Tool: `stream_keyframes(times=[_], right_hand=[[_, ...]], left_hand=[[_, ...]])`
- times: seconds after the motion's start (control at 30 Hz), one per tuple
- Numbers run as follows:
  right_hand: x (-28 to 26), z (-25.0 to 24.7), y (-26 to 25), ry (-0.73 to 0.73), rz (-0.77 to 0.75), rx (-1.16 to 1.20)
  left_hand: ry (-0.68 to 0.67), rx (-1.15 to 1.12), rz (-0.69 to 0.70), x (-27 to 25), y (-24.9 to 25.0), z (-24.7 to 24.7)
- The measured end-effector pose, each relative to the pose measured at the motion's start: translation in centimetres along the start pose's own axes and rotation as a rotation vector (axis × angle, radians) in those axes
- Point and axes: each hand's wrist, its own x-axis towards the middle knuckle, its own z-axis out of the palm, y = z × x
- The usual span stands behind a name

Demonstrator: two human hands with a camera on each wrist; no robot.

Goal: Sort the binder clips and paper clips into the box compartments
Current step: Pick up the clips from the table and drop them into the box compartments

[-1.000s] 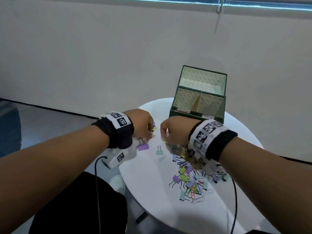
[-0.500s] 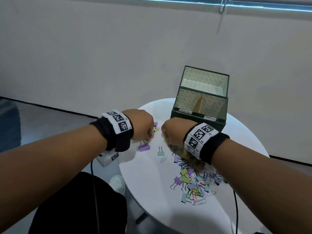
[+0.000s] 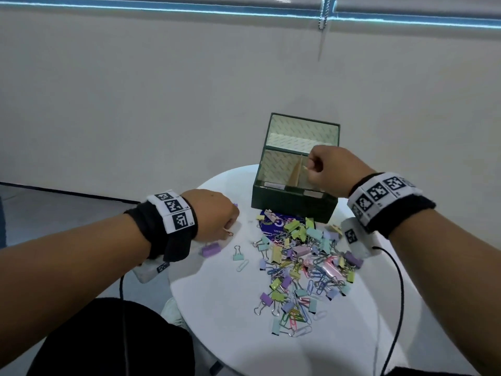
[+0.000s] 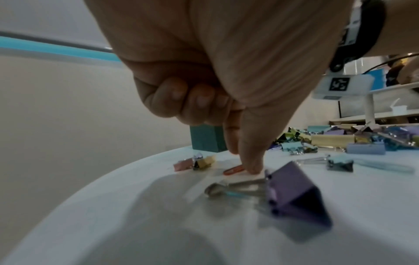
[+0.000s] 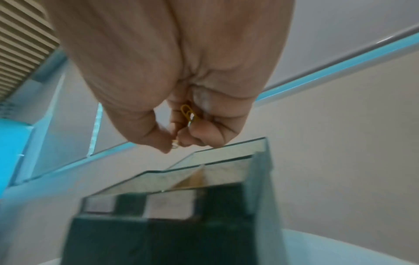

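The sort looks barely begun: almost all the clips still lie in one mixed pile (image 3: 301,267) on the table (image 3: 217,321) just in front of the box (image 3: 294,206), and the front compartments, as far as the head view shows them, look bare; the back one is only partly visible. The right hand (image 3: 329,169) hangs over the box's front right compartment, beside the divider, knuckles up and fingers curled, pinching a yellow paper clip (image 5: 187,113) against the thumb; something small and pale also shows at the fingertips, too blurred to name. My guess is that it is about to let the clip drop there. The left hand (image 3: 214,215) is low at the table, left of the box and near the table edge, its outer fingers curled into the palm while thumb and forefinger point straight down onto a red paper clip (image 4: 233,170), pressing or pinching it against the top. A purple binder clip (image 4: 292,195) lies just beside that fingertip, untouched.
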Motion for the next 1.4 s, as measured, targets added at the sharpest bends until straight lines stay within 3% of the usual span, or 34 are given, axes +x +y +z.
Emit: stream_keyframes(times=[0.1,0.2,0.27,0.33,0.43,0.5,0.6,0.67,0.9,1.1,1.2,1.3,1.33,1.4], right_hand=[[1.3,0.0,2.1,0.001,0.096,-0.095],[1.5,0.1,2.9,-0.059,0.086,-0.101],[0.9,-0.2,3.2,0.0,0.051,-0.044],[-0.1,-0.4,3.9,0.107,-0.005,0.013],[-2.9,0.0,5.2,0.233,-0.082,0.019],[-4.7,0.4,6.4,0.171,-0.081,0.011],[-6.2,1.3,8.0,-0.061,-0.001,-0.059],[-6.8,1.7,8.7,-0.14,0.045,-0.135],[-8.4,2.5,9.6,-0.176,0.07,-0.157],[-9.1,2.8,8.9,-0.257,0.026,-0.137],[-8.9,3.1,8.6,-0.29,0.015,-0.146],[-8.8,3.1,8.6,-0.276,0.009,-0.173],[-8.8,3.1,8.6,-0.267,0.01,-0.18],[-9.0,3.0,8.4,-0.261,0.002,-0.171]], left_hand=[[-0.043,0.041,0.007,0.4,0.5,-0.7],[-0.095,0.096,0.009,0.7,1.0,-0.9],[-0.108,0.105,-0.003,0.7,1.3,-1.3],[-0.059,0.034,0.005,0.7,1.7,-2.6],[0.11,-0.304,0.022,1.7,2.8,-6.1],[0.19,-0.428,0.022,3.4,3.8,-8.2],[0.256,-0.426,0.002,6.8,6.1,-10.6],[0.287,-0.433,-0.014,8.7,8.1,-11.6],[0.229,-0.436,-0.01,11.4,10.0,-10.8],[0.461,-0.643,0.05,7.6,8.7,-9.1],[0.377,-0.533,0.16,4.4,9.0,-7.6],[0.247,-0.104,0.268,2.7,8.5,-5.1],[0.228,-0.004,0.269,2.5,8.1,-4.2],[0.198,-0.015,0.199,2.1,7.4,-2.8]])
